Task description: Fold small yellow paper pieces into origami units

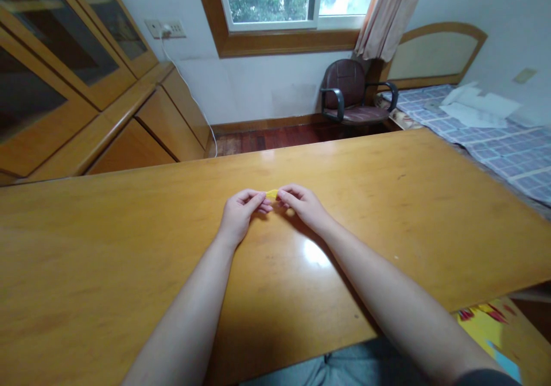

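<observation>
A small, narrow yellow piece (271,194) stretches between my two hands, just above the wooden table; its exact kind is too small to make out. My left hand (243,212) pinches its left end between thumb and forefinger, the other fingers curled beneath. On the opposite end, my right hand (301,204) closes in a like pinch. Only the short middle of the yellow piece shows, since the fingertips cover both ends.
The glossy wooden table (129,259) spreads under both arms. Beyond its far edge stands a dark red armchair (350,90), with a bed (495,139) to the right. Wooden cabinets (159,122) line the left. Colourful papers (491,328) lie lower right, below the tabletop.
</observation>
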`<state>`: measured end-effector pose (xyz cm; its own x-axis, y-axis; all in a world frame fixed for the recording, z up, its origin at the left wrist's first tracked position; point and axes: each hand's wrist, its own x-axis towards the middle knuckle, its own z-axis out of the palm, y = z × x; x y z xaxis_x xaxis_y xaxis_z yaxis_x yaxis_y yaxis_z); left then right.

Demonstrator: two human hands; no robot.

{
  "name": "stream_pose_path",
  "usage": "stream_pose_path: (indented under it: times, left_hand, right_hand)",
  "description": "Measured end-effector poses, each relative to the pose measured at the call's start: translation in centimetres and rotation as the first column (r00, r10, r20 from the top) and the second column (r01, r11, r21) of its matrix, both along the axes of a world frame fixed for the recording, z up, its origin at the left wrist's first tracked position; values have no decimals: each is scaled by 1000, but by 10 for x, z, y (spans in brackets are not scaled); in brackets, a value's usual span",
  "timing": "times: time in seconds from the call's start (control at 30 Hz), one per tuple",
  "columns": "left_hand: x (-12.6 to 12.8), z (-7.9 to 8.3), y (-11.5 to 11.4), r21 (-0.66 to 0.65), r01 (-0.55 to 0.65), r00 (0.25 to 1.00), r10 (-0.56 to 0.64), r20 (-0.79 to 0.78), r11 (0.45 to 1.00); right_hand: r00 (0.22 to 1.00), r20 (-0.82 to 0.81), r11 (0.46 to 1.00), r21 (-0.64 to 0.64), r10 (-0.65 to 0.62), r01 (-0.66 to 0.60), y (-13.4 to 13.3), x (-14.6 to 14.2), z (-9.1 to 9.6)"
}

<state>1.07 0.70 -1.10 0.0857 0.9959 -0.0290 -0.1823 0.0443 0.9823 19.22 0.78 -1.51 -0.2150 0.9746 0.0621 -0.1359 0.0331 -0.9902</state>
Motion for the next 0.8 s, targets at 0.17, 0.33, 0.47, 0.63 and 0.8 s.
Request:
stream_pose_path:
  times: [0.17,0.33,0.47,0.63,0.8]
  left_hand:
    - [-1,-4,2,-10,12,1000,-12,6,1000]
    - [-1,-1,0,-28,94,993,-96,-66,995]
    - [1,5,-3,-35,158,973,-161,-164,987]
    - [2,9,-5,-23,191,952,-191,-240,981]
    - [2,8,-3,-22,108,979,-110,-171,994]
  right_hand:
    - [1000,-21,1000,-21,-23,23,-1,0,0]
    - [996,-55,997,-16,-76,75,-2,0,3]
    - [995,-34,996,0,-94,94,-3,0,5]
    - [995,0,995,15,-97,97,-3,0,6]
    - [995,-21,995,22,-99,99,-3,-1,4]
